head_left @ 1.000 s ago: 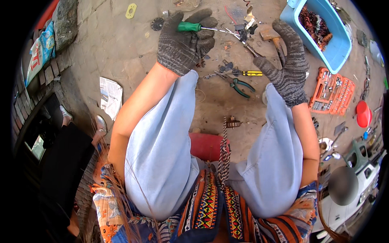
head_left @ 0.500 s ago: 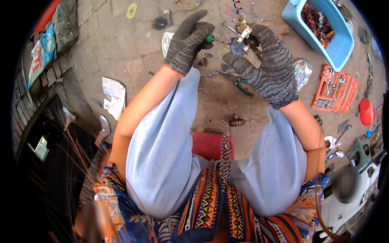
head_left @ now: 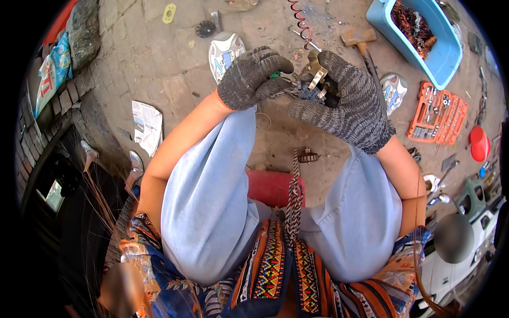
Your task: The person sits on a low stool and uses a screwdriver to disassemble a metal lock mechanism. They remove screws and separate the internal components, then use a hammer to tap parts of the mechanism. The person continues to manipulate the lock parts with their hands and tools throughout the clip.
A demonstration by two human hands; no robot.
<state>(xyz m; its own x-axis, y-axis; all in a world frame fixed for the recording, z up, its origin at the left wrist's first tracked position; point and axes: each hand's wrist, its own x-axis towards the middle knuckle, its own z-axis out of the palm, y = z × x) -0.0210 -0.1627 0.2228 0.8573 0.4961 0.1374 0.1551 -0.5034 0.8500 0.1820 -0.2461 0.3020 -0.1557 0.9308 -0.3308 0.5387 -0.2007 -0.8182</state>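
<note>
Less gap than before between our grey knit-gloved left grip (head_left: 250,78), closed round a green-handled screwdriver (head_left: 275,74), and right grip (head_left: 354,100), clasping a bent brassy metal part (head_left: 318,78)

Bag (head_left: 53,74): large red letters on a white patch
Paper (head_left: 147,127): small dark print, too fine to read

Right side: blue tub (head_left: 449,66) has copper wire (head_left: 413,27) in it, orange socket set (head_left: 437,114) lies open near it, red bowl (head_left: 480,144) further right. Left: newspaper (head_left: 147,127) on the ground (head_left: 132,79), rock (head_left: 85,34) beside bag (head_left: 55,66). Yellow plate (head_left: 169,13) and black disc (head_left: 204,29) lie apart.
</note>
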